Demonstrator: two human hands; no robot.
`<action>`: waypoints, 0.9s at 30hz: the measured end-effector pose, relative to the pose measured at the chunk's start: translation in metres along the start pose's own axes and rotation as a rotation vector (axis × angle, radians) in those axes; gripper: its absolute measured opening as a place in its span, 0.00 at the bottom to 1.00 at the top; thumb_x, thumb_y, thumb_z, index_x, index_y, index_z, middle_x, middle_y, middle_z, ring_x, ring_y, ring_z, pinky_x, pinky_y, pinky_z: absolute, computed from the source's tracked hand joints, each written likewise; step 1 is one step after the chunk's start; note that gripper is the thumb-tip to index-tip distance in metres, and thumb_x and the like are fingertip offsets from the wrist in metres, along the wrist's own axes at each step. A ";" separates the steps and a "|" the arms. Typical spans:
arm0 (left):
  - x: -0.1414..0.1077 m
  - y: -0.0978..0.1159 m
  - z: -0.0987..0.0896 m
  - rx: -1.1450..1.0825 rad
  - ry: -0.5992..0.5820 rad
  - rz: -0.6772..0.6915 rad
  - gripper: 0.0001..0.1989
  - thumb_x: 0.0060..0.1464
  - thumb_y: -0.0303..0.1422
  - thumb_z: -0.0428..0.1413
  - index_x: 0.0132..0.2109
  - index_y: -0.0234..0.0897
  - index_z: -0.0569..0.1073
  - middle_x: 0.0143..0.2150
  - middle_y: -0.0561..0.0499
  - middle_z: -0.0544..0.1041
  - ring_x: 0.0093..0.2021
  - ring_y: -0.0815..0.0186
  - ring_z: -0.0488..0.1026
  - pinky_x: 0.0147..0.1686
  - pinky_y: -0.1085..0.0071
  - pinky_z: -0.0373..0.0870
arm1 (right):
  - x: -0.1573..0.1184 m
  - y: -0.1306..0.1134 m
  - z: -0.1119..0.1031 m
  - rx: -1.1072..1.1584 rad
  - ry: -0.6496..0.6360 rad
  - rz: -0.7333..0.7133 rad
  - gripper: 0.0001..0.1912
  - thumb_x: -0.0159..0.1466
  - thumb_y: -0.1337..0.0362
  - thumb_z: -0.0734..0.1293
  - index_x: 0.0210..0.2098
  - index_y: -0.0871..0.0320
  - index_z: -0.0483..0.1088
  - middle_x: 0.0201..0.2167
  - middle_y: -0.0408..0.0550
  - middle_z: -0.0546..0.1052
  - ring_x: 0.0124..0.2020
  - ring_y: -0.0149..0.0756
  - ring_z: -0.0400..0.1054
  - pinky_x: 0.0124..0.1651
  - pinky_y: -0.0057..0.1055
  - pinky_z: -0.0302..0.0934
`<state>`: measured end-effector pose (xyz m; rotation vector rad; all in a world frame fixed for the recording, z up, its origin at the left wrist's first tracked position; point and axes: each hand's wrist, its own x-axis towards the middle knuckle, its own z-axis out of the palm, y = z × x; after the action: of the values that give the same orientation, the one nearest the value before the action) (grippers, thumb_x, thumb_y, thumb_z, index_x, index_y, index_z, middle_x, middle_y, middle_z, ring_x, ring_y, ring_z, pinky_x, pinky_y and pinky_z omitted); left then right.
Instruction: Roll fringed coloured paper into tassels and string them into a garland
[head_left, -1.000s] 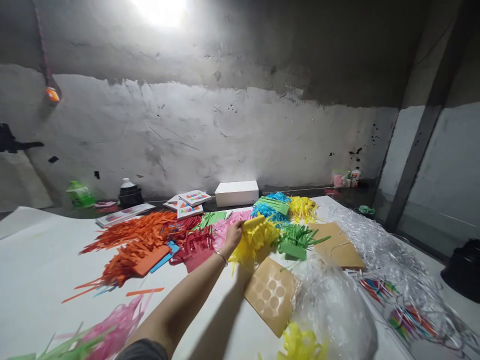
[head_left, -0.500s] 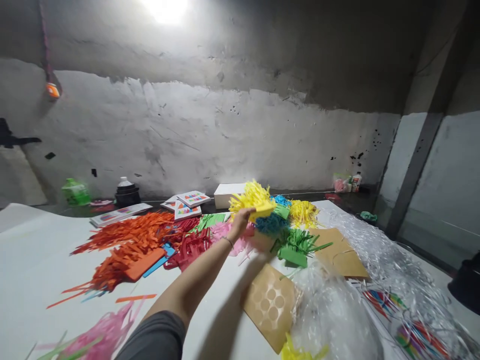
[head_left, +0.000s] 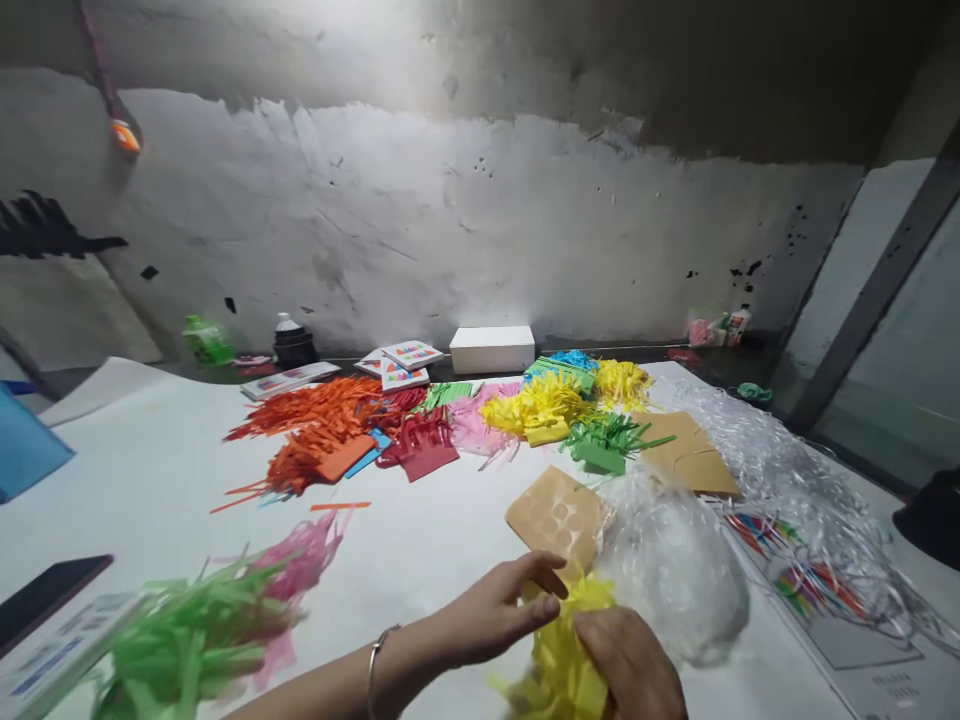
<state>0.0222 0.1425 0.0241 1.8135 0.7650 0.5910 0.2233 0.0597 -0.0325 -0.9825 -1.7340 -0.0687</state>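
Observation:
At the lower centre, my left hand [head_left: 517,605] reaches in from the left with a bracelet on its wrist. Its fingers are curved and its thumb stands apart from them, beside the top of a yellow fringed paper bunch [head_left: 562,665]. My right hand [head_left: 634,660] is closed on the right side of this bunch. Another yellow fringe bunch [head_left: 544,405] lies on the white table [head_left: 420,560] farther back, between pink fringe [head_left: 480,420] and green fringe [head_left: 604,440]. Just beyond my hands is a brown card [head_left: 559,515] with round marks.
Orange fringe [head_left: 315,440] and dark red fringe [head_left: 420,440] lie left of centre. A white box [head_left: 492,350] stands at the back. Clear plastic [head_left: 671,570] lies at right. Light green fringe [head_left: 180,640] and a phone-like dark object [head_left: 49,595] are at the lower left.
The left hand has let go of the yellow bunch at the back and come down to the front. My right hand has appeared with another yellow bunch. The view has shifted.

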 end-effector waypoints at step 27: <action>-0.094 0.008 0.017 -0.884 0.507 0.020 0.11 0.55 0.38 0.65 0.38 0.34 0.78 0.32 0.50 0.80 0.31 0.67 0.76 0.35 0.74 0.71 | 0.004 -0.094 -0.009 0.032 -0.297 -0.606 0.18 0.68 0.68 0.63 0.52 0.41 0.74 0.49 0.36 0.80 0.54 0.34 0.73 0.56 0.31 0.69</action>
<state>-0.0274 0.0605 0.0216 0.8589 0.6531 1.2027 0.1701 -0.0040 0.0126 -0.4269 -2.2516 -0.2954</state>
